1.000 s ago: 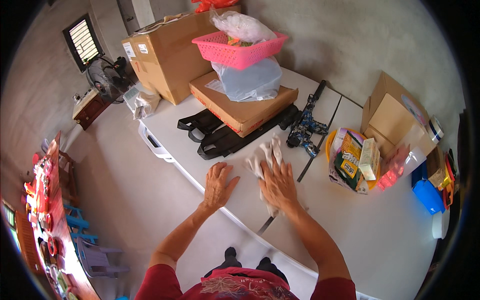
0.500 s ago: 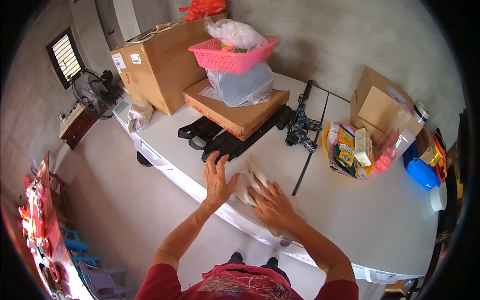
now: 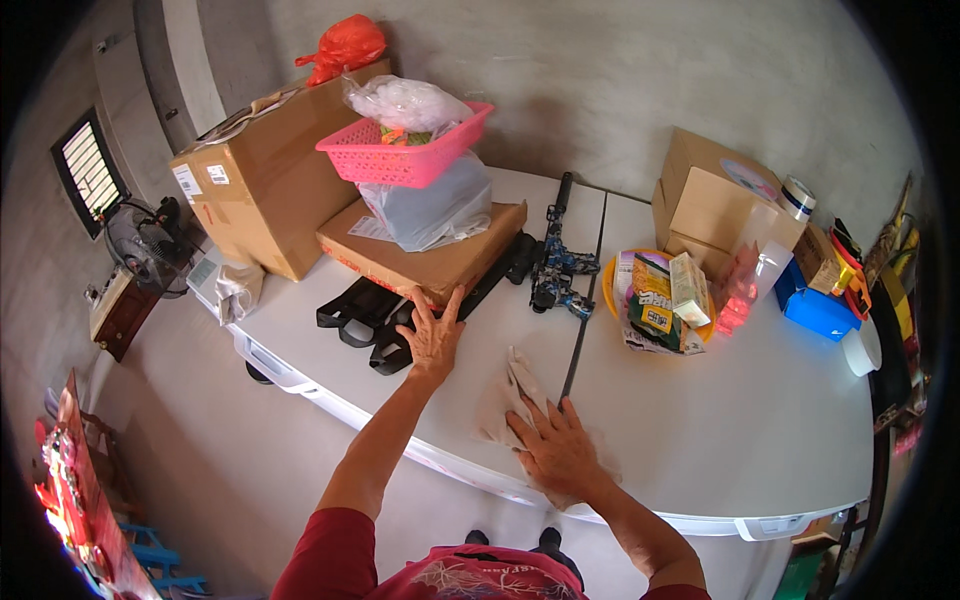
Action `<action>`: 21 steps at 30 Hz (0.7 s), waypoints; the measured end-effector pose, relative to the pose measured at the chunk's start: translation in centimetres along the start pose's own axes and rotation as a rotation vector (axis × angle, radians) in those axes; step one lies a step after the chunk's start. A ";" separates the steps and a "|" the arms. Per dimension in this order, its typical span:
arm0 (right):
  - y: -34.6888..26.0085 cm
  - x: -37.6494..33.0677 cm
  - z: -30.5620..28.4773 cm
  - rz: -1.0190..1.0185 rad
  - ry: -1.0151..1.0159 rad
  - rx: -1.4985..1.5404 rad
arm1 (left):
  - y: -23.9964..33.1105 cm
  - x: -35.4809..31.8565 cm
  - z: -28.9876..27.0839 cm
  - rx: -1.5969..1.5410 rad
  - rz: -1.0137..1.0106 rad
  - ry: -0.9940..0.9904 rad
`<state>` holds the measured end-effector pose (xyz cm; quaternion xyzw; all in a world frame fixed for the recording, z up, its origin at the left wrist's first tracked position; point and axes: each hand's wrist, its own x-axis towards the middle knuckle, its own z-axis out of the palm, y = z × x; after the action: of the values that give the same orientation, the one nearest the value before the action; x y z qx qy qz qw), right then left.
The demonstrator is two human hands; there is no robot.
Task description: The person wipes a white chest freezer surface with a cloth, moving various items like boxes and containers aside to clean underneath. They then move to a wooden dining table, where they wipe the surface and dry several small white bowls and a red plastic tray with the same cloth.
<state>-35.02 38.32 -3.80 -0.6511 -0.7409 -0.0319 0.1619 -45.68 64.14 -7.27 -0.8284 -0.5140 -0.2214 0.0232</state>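
Observation:
My right hand [image 3: 557,447] lies with spread fingers on a pale cloth [image 3: 497,400], pressing it flat on the white tabletop [image 3: 700,430] near the front edge. Part of the cloth is covered by the hand, and its rim looks smeared by motion. With fingers apart, my left hand [image 3: 434,338] reaches over the black straps [image 3: 392,357], its fingertips close to the front corner of a flat cardboard box [image 3: 420,262]. Whether the fingertips touch the box or the straps I cannot tell. Nothing is held in the left hand.
On the flat box sit a wrapped grey bundle [image 3: 430,205] and a pink basket [image 3: 400,160]. A large carton [image 3: 270,180] stands at the back left. Beyond the dark table seam [image 3: 588,300] lie a blue-black patterned device [image 3: 560,265], a yellow basket [image 3: 609,285] and a blue box [image 3: 815,305].
My left hand has moved forward to the flat box's front corner. The right hand and cloth have shifted slightly over the table. The view has turned a little to the right.

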 end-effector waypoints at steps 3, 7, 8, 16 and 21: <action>0.1 -0.1 0.0 0.019 -0.010 -0.006 | 0.5 0.8 0.6 0.020 0.025 0.045; 0.2 0.1 -0.1 0.033 -0.017 0.017 | 0.6 2.2 1.2 -0.009 0.038 0.035; 0.1 0.2 -0.1 0.037 -0.021 0.018 | 0.7 2.6 1.4 -0.009 0.040 0.019; 0.1 0.5 -1.0 0.062 -0.060 0.048 | 3.3 6.2 3.0 0.114 0.027 0.095; 0.4 0.7 -0.7 0.132 -0.070 0.047 | 4.0 8.9 5.2 0.176 0.037 0.077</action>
<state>-34.54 38.84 -3.01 -0.6953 -0.7020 0.0191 0.1529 -37.15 71.17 -7.75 -0.8233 -0.5149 -0.2068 0.1196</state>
